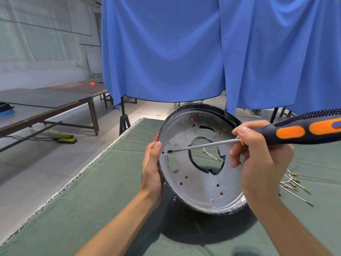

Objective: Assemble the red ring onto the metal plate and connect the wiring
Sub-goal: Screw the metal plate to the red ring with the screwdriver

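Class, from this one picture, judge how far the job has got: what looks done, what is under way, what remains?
Done: the red ring sits behind the metal plate, red showing through several holes. Under way: the left hand grips the plate's rim while the right hand holds the screwdriver, tip at a hole near the left rim. Left: the wires lie loose on the green cloth.

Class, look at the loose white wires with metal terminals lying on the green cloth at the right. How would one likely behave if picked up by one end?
The white wires look thin and lie in gentle curves, so one would probably droop rather than stay straight. Each seems light. The small metal terminals at their ends might snag the green cloth or neighbouring wires, since several overlap.
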Action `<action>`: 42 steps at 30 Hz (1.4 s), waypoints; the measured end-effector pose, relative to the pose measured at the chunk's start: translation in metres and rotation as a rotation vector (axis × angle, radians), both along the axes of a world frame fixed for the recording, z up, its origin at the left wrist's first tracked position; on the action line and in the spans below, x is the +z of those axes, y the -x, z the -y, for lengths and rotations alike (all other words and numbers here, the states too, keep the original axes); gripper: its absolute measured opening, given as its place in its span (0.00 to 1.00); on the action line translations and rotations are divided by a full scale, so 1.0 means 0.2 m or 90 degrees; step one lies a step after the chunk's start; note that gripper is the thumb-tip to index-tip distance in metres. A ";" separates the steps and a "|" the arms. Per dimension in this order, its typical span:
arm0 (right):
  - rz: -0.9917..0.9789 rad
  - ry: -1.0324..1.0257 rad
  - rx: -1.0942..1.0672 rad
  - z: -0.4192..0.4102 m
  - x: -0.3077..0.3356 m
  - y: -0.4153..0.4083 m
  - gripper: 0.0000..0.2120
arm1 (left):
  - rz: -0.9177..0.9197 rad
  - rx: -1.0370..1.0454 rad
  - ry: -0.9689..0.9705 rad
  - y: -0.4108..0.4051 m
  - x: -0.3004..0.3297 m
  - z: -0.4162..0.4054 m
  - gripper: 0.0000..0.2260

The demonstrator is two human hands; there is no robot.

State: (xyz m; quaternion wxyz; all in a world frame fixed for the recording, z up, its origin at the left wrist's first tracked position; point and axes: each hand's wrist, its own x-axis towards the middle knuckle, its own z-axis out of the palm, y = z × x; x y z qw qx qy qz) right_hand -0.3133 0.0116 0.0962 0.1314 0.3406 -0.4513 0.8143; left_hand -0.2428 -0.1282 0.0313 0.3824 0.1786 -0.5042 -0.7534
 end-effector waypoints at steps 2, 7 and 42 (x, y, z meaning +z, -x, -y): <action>-0.005 -0.001 -0.001 0.00 0.00 0.00 0.06 | 0.003 0.002 0.000 0.00 0.00 0.00 0.33; -0.018 -0.010 -0.003 0.00 0.00 0.00 0.09 | 0.007 -0.011 -0.003 0.01 0.01 -0.01 0.34; -0.179 -0.481 -0.114 0.18 0.31 -0.06 0.15 | 0.269 -0.028 -0.100 0.05 -0.05 -0.12 0.23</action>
